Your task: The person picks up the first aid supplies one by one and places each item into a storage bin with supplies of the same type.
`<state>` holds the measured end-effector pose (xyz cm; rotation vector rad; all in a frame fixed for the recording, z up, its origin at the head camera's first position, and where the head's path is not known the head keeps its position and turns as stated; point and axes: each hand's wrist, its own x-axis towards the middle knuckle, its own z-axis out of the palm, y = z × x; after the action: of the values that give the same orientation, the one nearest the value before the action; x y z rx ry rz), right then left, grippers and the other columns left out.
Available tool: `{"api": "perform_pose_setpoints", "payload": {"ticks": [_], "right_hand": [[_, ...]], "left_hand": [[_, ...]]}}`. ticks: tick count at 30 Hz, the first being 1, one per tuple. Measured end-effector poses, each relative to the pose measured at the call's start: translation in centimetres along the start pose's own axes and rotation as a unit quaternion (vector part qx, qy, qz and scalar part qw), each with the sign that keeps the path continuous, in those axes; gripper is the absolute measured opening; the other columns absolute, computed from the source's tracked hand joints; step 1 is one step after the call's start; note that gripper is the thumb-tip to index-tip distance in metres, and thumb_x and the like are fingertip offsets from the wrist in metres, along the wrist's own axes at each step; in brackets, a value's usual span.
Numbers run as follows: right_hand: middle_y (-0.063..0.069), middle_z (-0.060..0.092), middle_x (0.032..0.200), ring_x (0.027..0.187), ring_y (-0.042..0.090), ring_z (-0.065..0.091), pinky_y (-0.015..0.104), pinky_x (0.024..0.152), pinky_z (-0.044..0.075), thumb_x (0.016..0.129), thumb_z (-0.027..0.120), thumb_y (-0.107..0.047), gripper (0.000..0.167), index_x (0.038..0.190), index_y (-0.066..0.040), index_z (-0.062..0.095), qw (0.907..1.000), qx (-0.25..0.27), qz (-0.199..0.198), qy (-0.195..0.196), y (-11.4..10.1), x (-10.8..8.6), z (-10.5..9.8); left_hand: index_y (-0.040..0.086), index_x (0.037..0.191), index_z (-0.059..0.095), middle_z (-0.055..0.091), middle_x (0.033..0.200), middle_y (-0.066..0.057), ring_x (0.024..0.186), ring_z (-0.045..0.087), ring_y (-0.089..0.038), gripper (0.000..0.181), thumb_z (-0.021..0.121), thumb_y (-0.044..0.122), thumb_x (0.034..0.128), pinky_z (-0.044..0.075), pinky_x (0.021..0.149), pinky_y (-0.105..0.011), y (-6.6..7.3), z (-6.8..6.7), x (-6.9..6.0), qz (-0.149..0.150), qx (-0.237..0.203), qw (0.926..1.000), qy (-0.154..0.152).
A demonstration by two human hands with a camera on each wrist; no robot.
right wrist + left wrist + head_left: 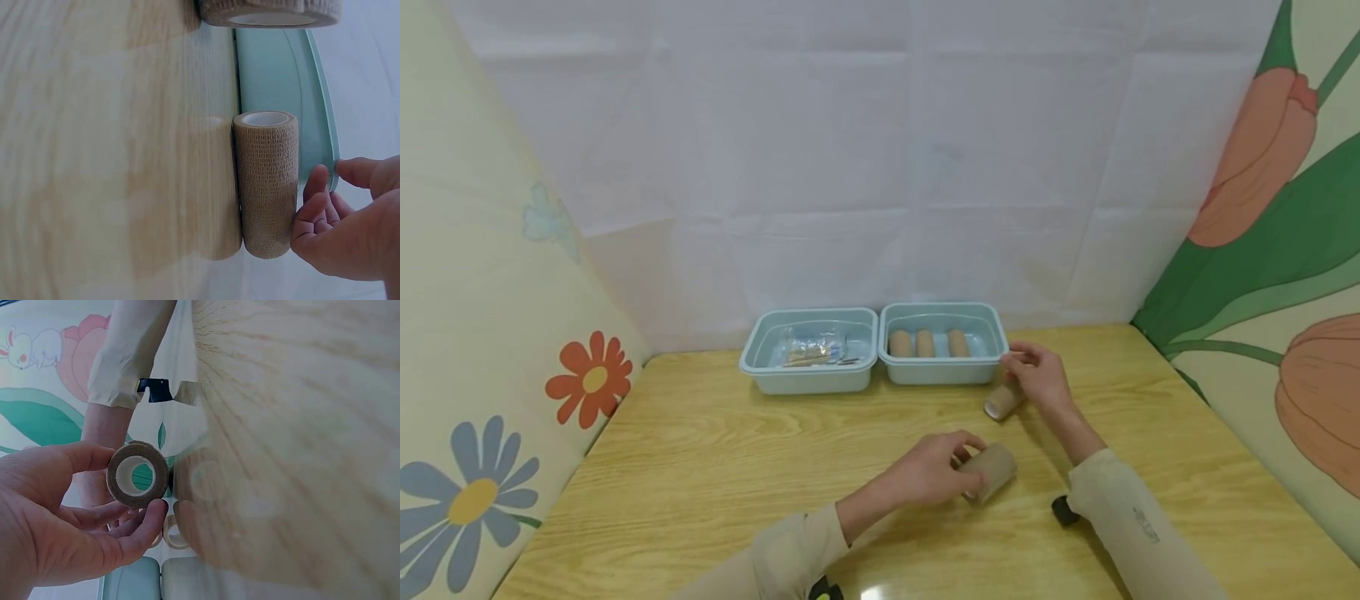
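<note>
My left hand holds a tan cohesive bandage roll just above the wood-look table, thumb and fingers curled round it. In the left wrist view the white core of this bandage roll faces the camera. My right hand is at the near right corner of the right light-blue container. Its thumb and bent fingers pinch the rim in the right wrist view. Just below that hand another bandage roll lies on its side on the table, against the curled fingers.
Inside the right container lie three more tan rolls. Close beside it stands the left light-blue container, with a clear plastic packet and thin sticks. A white sheet hangs behind the table.
</note>
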<state>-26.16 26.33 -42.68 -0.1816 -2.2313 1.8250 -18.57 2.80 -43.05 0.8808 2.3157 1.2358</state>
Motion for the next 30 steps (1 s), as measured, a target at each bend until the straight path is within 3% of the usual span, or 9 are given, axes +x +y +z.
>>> {"api": "perform_pose_setpoints", "payload": {"ticks": [8,15,22,30], "right_hand": [[0.018,0.071,0.102,0.070,0.010,0.064,0.021,0.068,0.053,0.099,0.067,-0.009,0.037,0.130,0.010,0.061,1.0000,0.003,0.005,-0.001,0.1,0.0,0.0],[0.018,0.070,0.103,0.071,0.010,0.064,0.020,0.068,0.052,0.099,0.068,-0.010,0.038,0.131,0.010,0.060,1.0000,0.000,0.006,-0.004,0.1,0.2,0.0],[0.015,0.071,0.099,0.069,0.010,0.064,0.021,0.067,0.052,0.098,0.069,-0.009,0.039,0.131,0.010,0.060,1.0000,0.008,0.003,-0.002,0.1,0.2,0.0],[0.015,0.071,0.098,0.070,0.010,0.063,0.021,0.067,0.052,0.099,0.068,-0.008,0.037,0.130,0.011,0.060,1.0000,0.009,-0.003,-0.002,0.3,0.3,0.0]], "left_hand": [[0.012,0.128,0.066,0.068,0.100,-0.002,0.084,0.065,-0.010,0.041,0.076,0.025,0.0908,0.054,0.068,-0.028,0.1,0.0,0.0,-0.006,-0.005,0.9999,0.007],[0.009,0.127,0.066,0.069,0.097,-0.002,0.082,0.066,-0.010,0.041,0.074,0.023,0.0889,0.055,0.066,-0.027,0.0,-0.2,0.1,0.015,-0.018,0.9994,0.025],[0.009,0.128,0.066,0.069,0.098,-0.003,0.082,0.066,-0.011,0.042,0.074,0.023,0.0886,0.056,0.063,-0.029,-0.1,-0.8,0.2,0.015,-0.028,0.9987,0.040],[0.008,0.130,0.064,0.068,0.101,-0.005,0.085,0.066,-0.013,0.043,0.071,0.023,0.0905,0.055,0.069,-0.029,0.0,-1.3,0.2,0.025,-0.023,0.9982,0.049]]}}
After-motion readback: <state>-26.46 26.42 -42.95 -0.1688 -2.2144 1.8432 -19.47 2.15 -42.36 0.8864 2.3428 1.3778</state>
